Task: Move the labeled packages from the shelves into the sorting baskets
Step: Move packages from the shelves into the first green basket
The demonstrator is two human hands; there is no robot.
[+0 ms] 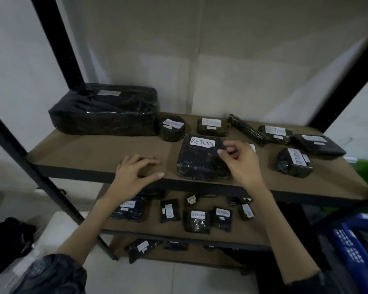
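- While the right hand (240,160) hovers over the right edge of the flat black package labelled RETURN (202,161), its fingers (226,150) are loosely curled and grasp nothing yet.
- That package lies on the top shelf (98,151) near its front edge, at about 12 o'clock from the person.
- At 10 o'clock, the left hand (136,170) rests spread and relaxed on the shelf, holding nothing.
- A blue basket (353,245) shows at 4 o'clock, low.
- Risk, as I judge it: the glossy wrap may slip from a one-edge pinch, dropping the package to the lower shelf (157,228).
- Reaching across could also nudge the small wrapped package (293,162) at 2 o'clock.
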